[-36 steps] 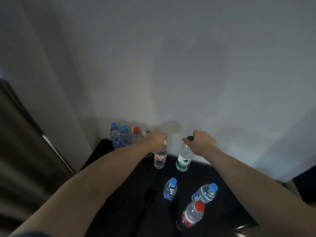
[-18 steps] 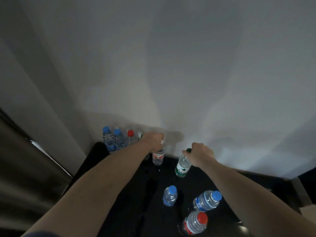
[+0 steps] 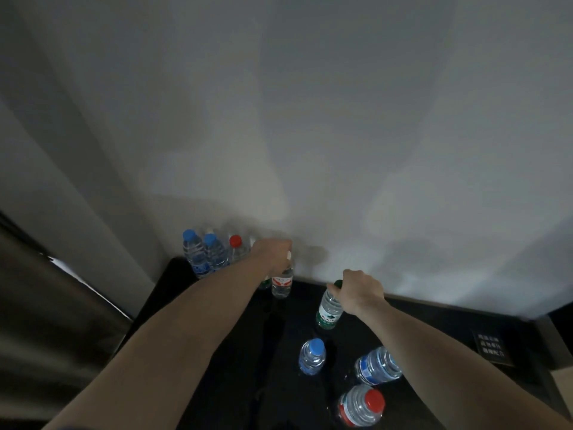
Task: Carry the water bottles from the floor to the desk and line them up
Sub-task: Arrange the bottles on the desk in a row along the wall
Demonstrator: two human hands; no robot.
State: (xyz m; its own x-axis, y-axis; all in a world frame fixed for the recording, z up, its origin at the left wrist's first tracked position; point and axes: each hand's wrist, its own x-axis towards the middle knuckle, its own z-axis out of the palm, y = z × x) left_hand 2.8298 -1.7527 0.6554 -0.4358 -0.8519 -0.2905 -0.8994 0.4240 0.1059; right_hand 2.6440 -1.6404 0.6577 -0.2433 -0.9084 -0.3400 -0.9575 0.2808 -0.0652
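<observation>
Bottles spread apart at the back row

Desk (image 3: pixel 235 361), black and set against the wall, already carries the bottles. Since a second ago, the red-labelled bottle (image 3: pixel 282 282), clutched at its neck by the left hand (image 3: pixel 274 254), has been carried toward the wall-side row (image 3: pixel 210 252). The green-capped bottle (image 3: pixel 329 308) is gripped by the right hand (image 3: pixel 359 293), now farther right. Three loose bottles (image 3: pixel 311 356) wait nearer.
</observation>
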